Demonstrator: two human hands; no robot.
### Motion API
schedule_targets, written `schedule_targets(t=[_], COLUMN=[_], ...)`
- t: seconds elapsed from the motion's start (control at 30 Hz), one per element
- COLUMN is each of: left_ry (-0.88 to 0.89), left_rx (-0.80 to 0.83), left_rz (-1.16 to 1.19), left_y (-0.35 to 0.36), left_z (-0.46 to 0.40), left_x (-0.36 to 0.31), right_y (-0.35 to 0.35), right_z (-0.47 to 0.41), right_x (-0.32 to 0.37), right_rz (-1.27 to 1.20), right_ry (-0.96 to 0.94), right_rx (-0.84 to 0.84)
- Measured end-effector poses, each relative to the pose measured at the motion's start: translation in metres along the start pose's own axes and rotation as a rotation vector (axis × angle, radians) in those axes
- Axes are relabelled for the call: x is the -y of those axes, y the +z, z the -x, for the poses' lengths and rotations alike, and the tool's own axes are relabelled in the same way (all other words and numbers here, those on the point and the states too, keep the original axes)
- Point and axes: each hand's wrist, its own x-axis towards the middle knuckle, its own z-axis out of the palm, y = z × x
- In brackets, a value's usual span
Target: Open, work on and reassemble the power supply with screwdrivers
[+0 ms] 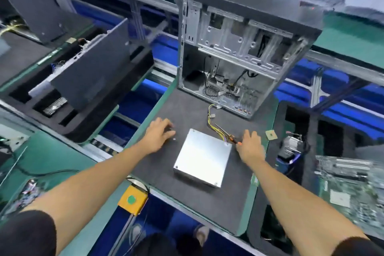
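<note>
1. The power supply (pixel 204 159) lay flat on the dark worktop (pixel 187 199); no writing was readable.
2. The right hand (pixel 250 147) gripped a screwdriver (pixel 229 136) beside it.
3. The left hand (pixel 159 134) rested spread.

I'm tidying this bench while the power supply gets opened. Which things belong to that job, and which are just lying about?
For the job:
power supply
screwdriver, in the right hand
loose screw near the left hand

Lying about:
computer case
circuit board
yellow button box
</note>
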Motion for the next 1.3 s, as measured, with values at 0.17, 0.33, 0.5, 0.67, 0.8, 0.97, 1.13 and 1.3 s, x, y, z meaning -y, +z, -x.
schedule_targets(t=[0.17,0.33,0.5,0.67,0.8,0.97,1.13,1.3], left_ry=[0.190,0.367,0.481,0.436,0.399,0.432,0.463,0.467], left_rx=[0.032,0.255,0.438,0.438,0.382,0.377,0.499,0.540], left_rz=[0.098,0.125,0.103,0.194,0.273,0.305,0.325,0.279], left_y=[-0.008,-0.031,-0.039,-0.030,-0.021,-0.018,-0.025,-0.032], left_z=[0.011,0.026,0.047,0.057,0.060,0.060,0.058,0.053], left_x=[-0.003,-0.011,-0.007,-0.002,-0.003,-0.003,-0.004,-0.008], right_y=[-0.033,-0.122,-0.187,-0.161,-0.136,-0.127,-0.126,-0.127], right_z=[-0.008,0.002,0.041,0.086,0.094,0.097,0.099,0.096], right_x=[-0.003,0.007,0.053,0.110,0.131,0.141,0.149,0.154], right_rz=[-0.248,-0.212,-0.350,-0.222,-0.239,-0.259,-0.234,-0.140], right_ry=[-0.032,-0.236,-0.480,-0.686,-0.697,-0.667,-0.673,-0.701], right_rx=[-0.015,-0.202,-0.113,0.153,0.202,0.227,0.236,0.210])
